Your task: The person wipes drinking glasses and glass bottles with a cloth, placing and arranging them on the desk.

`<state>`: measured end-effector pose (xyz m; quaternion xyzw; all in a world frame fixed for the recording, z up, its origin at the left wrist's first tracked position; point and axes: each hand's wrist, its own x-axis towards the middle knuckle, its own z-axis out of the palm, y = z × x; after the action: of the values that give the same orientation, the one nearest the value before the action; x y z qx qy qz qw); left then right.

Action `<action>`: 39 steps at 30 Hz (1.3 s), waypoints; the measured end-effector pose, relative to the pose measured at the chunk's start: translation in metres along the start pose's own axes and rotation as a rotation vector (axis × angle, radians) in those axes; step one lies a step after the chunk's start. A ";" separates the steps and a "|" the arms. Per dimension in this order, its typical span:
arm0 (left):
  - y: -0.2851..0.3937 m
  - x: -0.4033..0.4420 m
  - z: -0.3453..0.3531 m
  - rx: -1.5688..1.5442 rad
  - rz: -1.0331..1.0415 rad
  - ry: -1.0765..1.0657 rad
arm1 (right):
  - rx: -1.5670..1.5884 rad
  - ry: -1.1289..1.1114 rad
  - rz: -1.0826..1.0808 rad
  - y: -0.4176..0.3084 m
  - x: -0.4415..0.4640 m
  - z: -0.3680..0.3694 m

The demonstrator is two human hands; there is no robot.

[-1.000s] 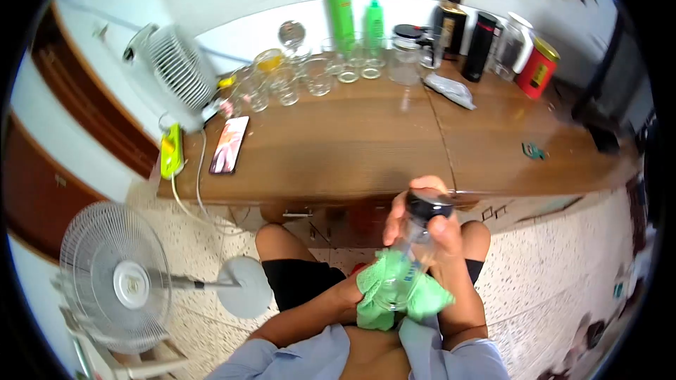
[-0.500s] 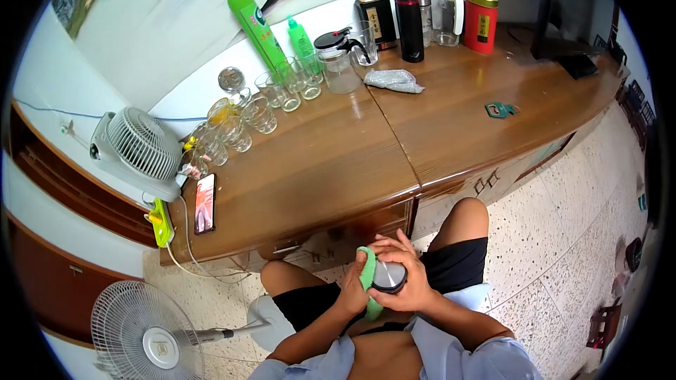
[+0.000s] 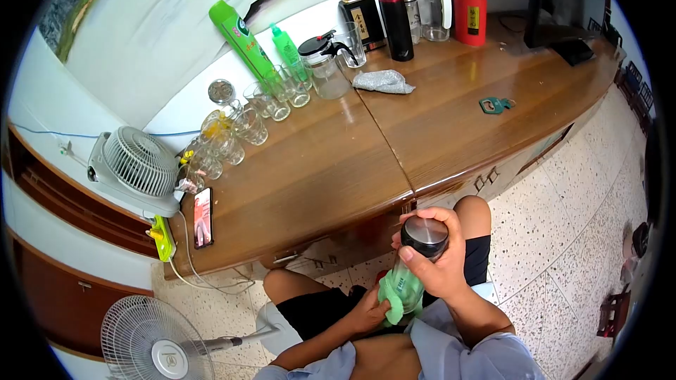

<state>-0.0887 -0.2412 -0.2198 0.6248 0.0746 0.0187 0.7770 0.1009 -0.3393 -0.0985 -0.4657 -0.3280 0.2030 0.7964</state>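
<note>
In my right hand (image 3: 448, 269) is a clear glass bottle (image 3: 417, 284) with a black-rimmed lid (image 3: 425, 233) and a brushed silver top. The fingers wrap round its upper part, just under the lid, and the bottle leans with the lid up and away from me. My left hand (image 3: 367, 312) grips a green cloth (image 3: 391, 294) against the lower part of the bottle. Some of the cloth shows through and behind the glass, and the bottle's base is hidden by cloth and hand. Both hands are above my lap, in front of the cabinet.
On the wooden cabinet top (image 3: 303, 190) stand several drinking glasses (image 3: 250, 127), a glass teapot (image 3: 327, 70), a black flask (image 3: 394, 22), a red tin (image 3: 470, 14) and a phone (image 3: 203, 218). A bottle opener (image 3: 496, 105) lies right. A standing fan (image 3: 158, 345) is at lower left.
The bottle has risen and turned from near lid-on to showing its glass side. My right hand has moved up and right with it; my left hand and the cloth have shifted down to its lower part.
</note>
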 end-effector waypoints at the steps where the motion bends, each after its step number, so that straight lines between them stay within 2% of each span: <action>1: 0.008 0.004 0.002 0.073 0.081 0.022 | -0.034 0.005 -0.002 0.000 0.000 0.002; 4: 0.024 0.014 -0.002 0.439 0.202 0.125 | -0.195 -0.070 -0.032 0.015 -0.004 0.005; 5: 0.022 0.017 -0.003 0.458 0.231 0.189 | -0.205 -0.067 -0.017 0.018 -0.008 0.009; 8: 0.060 0.030 0.001 0.231 0.272 0.226 | -0.263 -0.069 -0.111 0.029 -0.015 0.017; 12: 0.089 0.032 0.009 0.217 0.303 0.216 | -0.152 -0.138 -0.184 0.051 -0.024 0.011; 13: 0.074 0.036 0.002 0.008 0.242 0.237 | -0.128 -0.178 -0.186 0.053 -0.025 0.008; 16: 0.046 0.047 -0.005 -0.561 0.252 0.230 | -0.310 -0.289 -0.238 0.049 -0.032 0.002; 19: 0.000 0.056 -0.014 -0.346 0.324 0.250 | -0.462 -0.293 -0.263 0.045 -0.030 -0.005; 21: 0.006 0.043 -0.001 -0.203 0.200 0.244 | -0.480 -0.264 -0.253 0.036 -0.025 -0.005; 23: 0.018 0.035 0.012 -0.070 0.093 0.195 | -0.278 -0.194 -0.160 0.030 -0.019 -0.005; 25: 0.013 0.031 0.016 -0.048 0.044 0.115 | -0.129 -0.156 -0.084 0.019 -0.013 -0.008; 26: 0.009 0.029 0.016 -0.046 0.029 0.073 | 0.108 -0.115 -0.020 0.014 -0.011 -0.002; 28: 0.004 0.027 0.016 -0.053 0.015 0.015 | 0.140 -0.118 -0.048 -0.003 -0.003 -0.001; 34: 0.006 0.011 0.006 -0.045 0.034 0.055 | -0.053 -0.163 -0.134 0.008 0.006 0.014; 35: 0.008 0.006 0.003 -0.043 0.039 0.081 | -0.014 -0.133 -0.097 0.009 0.005 0.020; 39: 0.021 -0.017 -0.007 -0.057 0.057 0.201 | -0.049 -0.303 0.160 0.017 0.003 0.041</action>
<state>-0.1047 -0.2319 -0.1992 0.5994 0.1338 0.1052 0.7821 0.0732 -0.3040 -0.0983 -0.4738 -0.4109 0.3254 0.7077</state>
